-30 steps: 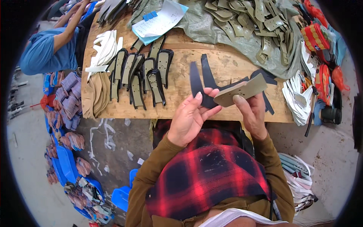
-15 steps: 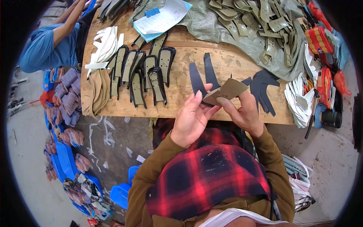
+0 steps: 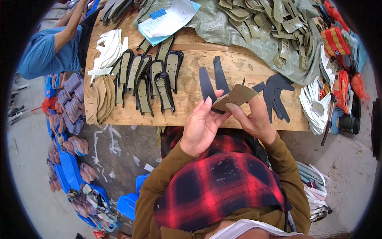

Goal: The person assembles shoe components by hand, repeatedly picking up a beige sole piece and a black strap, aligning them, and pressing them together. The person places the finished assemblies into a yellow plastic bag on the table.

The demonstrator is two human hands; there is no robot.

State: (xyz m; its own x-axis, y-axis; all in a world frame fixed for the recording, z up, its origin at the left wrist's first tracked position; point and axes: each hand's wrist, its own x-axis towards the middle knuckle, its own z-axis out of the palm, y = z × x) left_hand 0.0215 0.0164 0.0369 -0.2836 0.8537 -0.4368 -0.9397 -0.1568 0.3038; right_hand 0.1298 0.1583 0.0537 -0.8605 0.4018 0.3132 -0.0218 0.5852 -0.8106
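Thumb and fingers of the right hand (image 3: 258, 119) pinch a thin olive panel (image 3: 238, 95) by its near side, holding it tilted above the front of the worktop (image 3: 191, 111). The left hand (image 3: 201, 129) is partly open, palm turned up, its fingertips by the panel's left end and the lower end of a black strip (image 3: 206, 81); how firmly they grip cannot be told. Just beyond lies a second black strip (image 3: 221, 73), its lower end hidden by the panel, and a small dark spike (image 3: 243, 81) shows past the panel's far edge.

Near the right hand lies a fanned stack of black pieces (image 3: 276, 93). Well to the left, black-edged olive panels (image 3: 173, 69) overlap one another, with tan pieces (image 3: 104, 99) and white pieces (image 3: 111, 46) beside them at the worktop's left end. Farther back lie papers (image 3: 171, 20) and a grey-green plastic sheet (image 3: 215, 34), which covers the back of the worktop under a heap of loose olive panels (image 3: 292, 24).

At the right edge, more white strips (image 3: 312, 105) crowd beside a dark rod (image 3: 327, 119). Blue trays (image 3: 71, 171) stand on the floor at left, and a co-worker (image 3: 49, 51) in blue is beyond.
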